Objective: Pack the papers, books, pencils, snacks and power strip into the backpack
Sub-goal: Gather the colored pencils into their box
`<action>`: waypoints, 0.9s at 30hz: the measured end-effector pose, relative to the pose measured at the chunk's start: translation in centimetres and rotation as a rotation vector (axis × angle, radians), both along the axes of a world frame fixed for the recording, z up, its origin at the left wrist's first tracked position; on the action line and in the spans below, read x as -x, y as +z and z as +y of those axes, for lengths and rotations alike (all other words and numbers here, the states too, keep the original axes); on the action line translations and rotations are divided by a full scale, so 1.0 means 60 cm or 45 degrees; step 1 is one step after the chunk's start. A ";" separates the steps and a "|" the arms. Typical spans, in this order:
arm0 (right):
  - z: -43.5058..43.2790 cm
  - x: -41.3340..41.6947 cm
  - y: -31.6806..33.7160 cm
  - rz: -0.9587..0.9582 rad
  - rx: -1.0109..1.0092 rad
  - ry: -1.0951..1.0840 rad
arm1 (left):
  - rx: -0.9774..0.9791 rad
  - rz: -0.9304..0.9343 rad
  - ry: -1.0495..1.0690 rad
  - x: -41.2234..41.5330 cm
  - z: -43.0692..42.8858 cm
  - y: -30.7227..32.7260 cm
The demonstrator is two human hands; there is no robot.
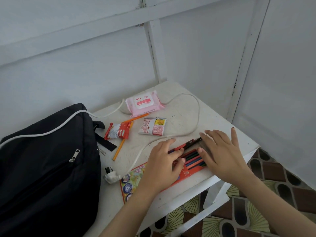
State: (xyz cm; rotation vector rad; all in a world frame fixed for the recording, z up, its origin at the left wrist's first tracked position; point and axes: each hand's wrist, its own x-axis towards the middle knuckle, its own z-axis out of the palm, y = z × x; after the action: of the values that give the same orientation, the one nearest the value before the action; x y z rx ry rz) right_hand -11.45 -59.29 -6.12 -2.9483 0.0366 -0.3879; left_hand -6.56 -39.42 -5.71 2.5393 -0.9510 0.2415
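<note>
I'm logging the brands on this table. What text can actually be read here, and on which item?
"DIY": red logo on the pink wet-wipes pack; its smaller lines are blurred.
Red-and-white snack packet: sideways white brand word, too blurred to read.
Silver, red and yellow snack packet: print too small.
Floral colouring book: badges illegible.

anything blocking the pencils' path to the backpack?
Partly. The white cable and plug lie on the table between the coloured pencils and the backpack. Both visible zippers look shut. Both hands, left hand and right hand, rest on the pencils.
</note>
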 end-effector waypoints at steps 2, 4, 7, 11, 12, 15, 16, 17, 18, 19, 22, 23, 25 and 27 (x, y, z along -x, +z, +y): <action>0.003 -0.002 -0.002 0.025 0.032 -0.002 | 0.034 -0.024 0.027 -0.001 0.004 -0.001; 0.008 -0.001 -0.004 0.042 0.051 0.020 | 0.043 -0.036 0.046 -0.003 0.006 -0.001; 0.019 0.005 -0.007 0.051 0.052 0.087 | 0.002 0.009 0.015 -0.002 0.009 -0.002; 0.030 0.010 -0.009 0.016 0.047 0.114 | -0.037 0.012 -0.015 -0.002 0.011 -0.004; 0.030 0.008 -0.007 -0.013 0.039 0.111 | -0.040 0.016 -0.010 -0.002 0.011 -0.004; 0.026 -0.008 0.008 -0.087 -0.014 0.098 | -0.015 0.058 0.004 -0.004 0.010 0.001; 0.026 -0.017 0.015 -0.105 -0.033 0.090 | 0.016 0.062 0.005 -0.005 0.011 0.004; 0.026 -0.029 0.021 -0.124 -0.059 0.080 | 0.062 0.055 0.008 -0.006 0.012 0.008; 0.027 -0.042 0.027 -0.145 -0.095 0.070 | 0.124 0.040 0.021 -0.008 0.015 0.013; 0.029 -0.057 0.033 -0.156 -0.140 0.065 | 0.192 0.024 0.046 -0.011 0.020 0.020; 0.039 -0.107 0.056 -0.121 -0.206 0.111 | 0.328 -0.030 0.198 -0.028 0.042 0.045; 0.045 -0.125 0.063 -0.099 -0.186 0.134 | 0.354 -0.032 0.257 -0.036 0.053 0.051; 0.058 -0.161 0.074 -0.059 -0.118 0.172 | 0.398 -0.014 0.369 -0.052 0.077 0.057; 0.072 -0.199 0.083 0.014 -0.010 0.184 | 0.398 0.010 0.503 -0.066 0.104 0.055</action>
State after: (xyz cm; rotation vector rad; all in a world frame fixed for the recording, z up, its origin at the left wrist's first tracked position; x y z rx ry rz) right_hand 0.47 -54.97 -1.16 -2.9218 -0.1725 -0.3496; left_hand -2.63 -33.17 -2.44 2.4060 -0.3620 0.4561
